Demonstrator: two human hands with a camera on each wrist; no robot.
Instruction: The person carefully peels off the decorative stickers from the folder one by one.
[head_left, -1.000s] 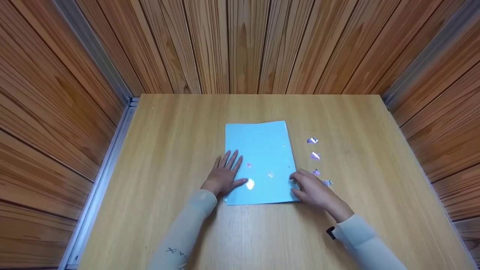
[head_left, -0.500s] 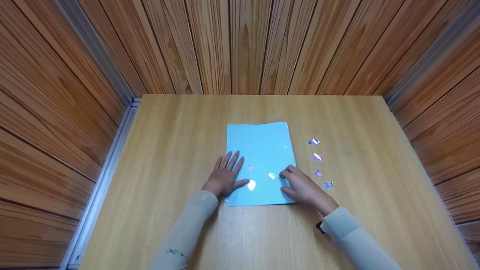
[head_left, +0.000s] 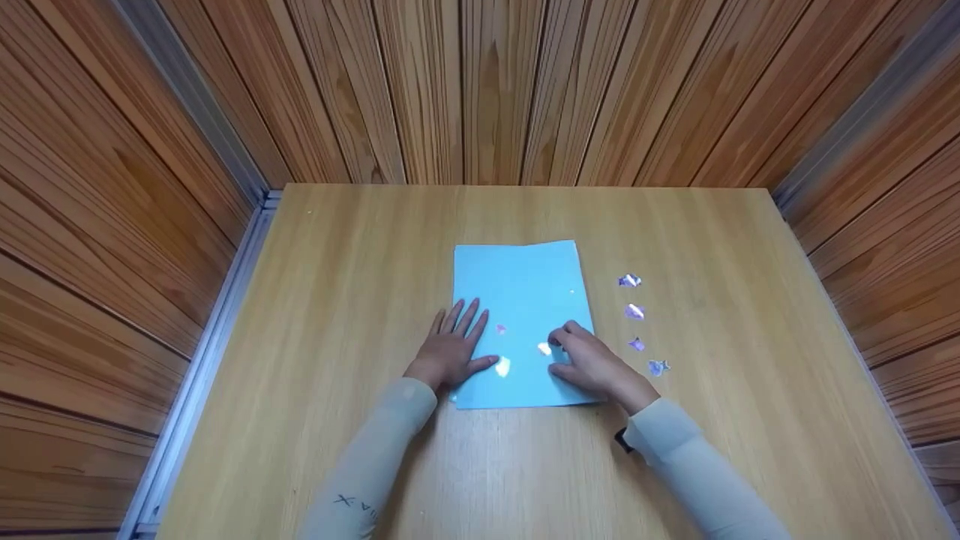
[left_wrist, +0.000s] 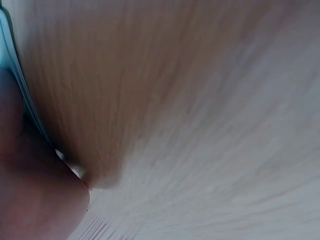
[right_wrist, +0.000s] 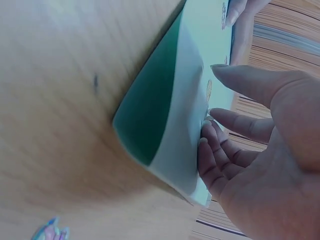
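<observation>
A light blue folder (head_left: 517, 281) lies on the table, with several small shiny stickers stuck or laid on its face. My left hand (head_left: 448, 355) is spread flat across the folder's left edge, its thumb next to a bright sticker (head_left: 502, 367). Over the folder's right side, my right hand (head_left: 589, 361) touches down with bent fingertips beside another shiny sticker (head_left: 544, 349), its thumb apart from the fingers. The right wrist view shows the folder's near corner (right_wrist: 142, 115) gaping between its layers. In the left wrist view only part of the left hand (left_wrist: 40, 195) shows.
To the right of the folder, several shiny purple stickers (head_left: 634, 311) lie in a rough column on the wooden table (head_left: 360, 247). Wood-panelled walls (head_left: 491, 90) enclose the table, with a metal rail (head_left: 202, 345) along the left side.
My right hand has moved left from the folder's right edge to beside the shiny sticker. The left hand stays in place on the folder.
</observation>
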